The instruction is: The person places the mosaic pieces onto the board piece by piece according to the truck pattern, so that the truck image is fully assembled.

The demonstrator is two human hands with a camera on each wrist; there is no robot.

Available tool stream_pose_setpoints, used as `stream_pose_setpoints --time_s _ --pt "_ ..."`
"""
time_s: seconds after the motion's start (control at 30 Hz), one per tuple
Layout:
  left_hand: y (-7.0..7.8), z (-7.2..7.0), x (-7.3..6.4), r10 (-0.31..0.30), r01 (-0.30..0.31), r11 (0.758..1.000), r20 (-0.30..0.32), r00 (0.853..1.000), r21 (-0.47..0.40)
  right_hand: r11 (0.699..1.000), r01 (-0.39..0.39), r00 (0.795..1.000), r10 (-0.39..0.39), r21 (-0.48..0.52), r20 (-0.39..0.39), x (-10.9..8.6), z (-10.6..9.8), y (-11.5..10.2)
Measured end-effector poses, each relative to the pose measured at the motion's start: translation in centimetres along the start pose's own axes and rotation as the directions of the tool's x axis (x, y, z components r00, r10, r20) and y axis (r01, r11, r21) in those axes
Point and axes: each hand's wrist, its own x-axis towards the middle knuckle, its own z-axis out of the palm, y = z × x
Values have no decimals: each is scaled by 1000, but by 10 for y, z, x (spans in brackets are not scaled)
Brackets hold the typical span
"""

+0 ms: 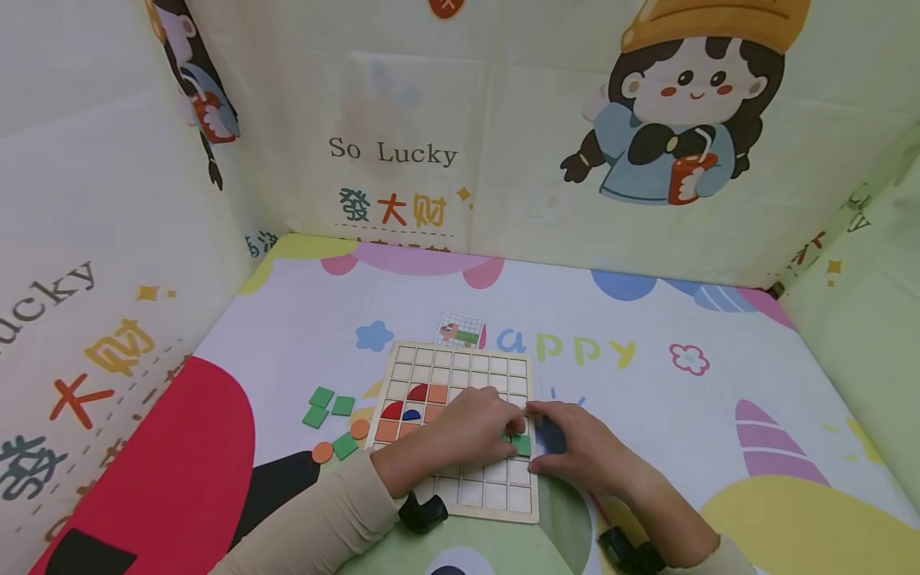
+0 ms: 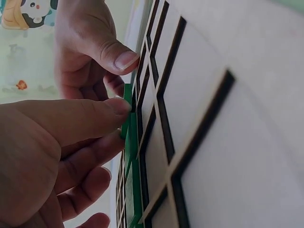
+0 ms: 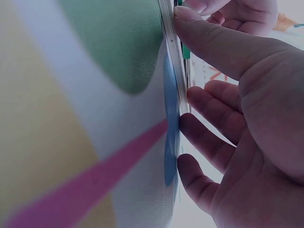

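A pale wooden grid board [image 1: 498, 519] lies on the printed cloth. Over its right-hand part, my left hand [image 1: 467, 431] pinches a green square tile [image 2: 127, 90] between thumb and forefinger, close over the cells. More green tiles [image 2: 134, 190] sit in the row behind it, partly covered by that hand in the head view. My right hand [image 1: 589, 447] touches the board's right edge with thumb and fingertips, its fingers loosely bent and spread. On the board's left side are red rounded pieces [image 1: 418, 392], a blue half-round piece [image 1: 411, 415] and orange squares [image 1: 437, 393].
Left of the board lie several loose green squares [image 1: 321, 397] and orange discs [image 1: 323, 453]. A small picture card [image 1: 460, 329] with a gridded pattern is at the board's far edge. Printed cloth walls [image 1: 503, 160] rise behind and on both sides.
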Motion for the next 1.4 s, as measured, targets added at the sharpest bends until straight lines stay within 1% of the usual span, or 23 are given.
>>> stream_pose_setpoints --time_s 0.23,0.57,0.7,0.87,1.03,1.23,1.4 --pt "-1 1 0 5 -5 1000 5 1000 -4 1000 -7 1000 7 2 2 1 0 0" --pt "-1 2 0 27 -28 1000 -6 1000 -8 1000 26 1000 -26 -10 -11 0 0 2" --pt "0 -1 -2 11 -12 1000 -9 1000 -27 999 40 999 -40 -9 -8 0 0 3" --pt "-1 -11 -12 -20 18 998 -39 999 -63 998 53 999 -53 -13 -11 0 0 3" --pt "-8 -23 -22 -64 57 993 -62 996 -101 999 39 999 -39 -11 -14 -1 1 1" --pt "-23 -35 -39 -80 69 993 -116 990 -97 1000 24 1000 -24 -1 -9 -1 1 0" --pt "-40 -40 -53 -106 85 988 -169 980 -131 1000 18 1000 -18 -8 -7 -1 1 0"
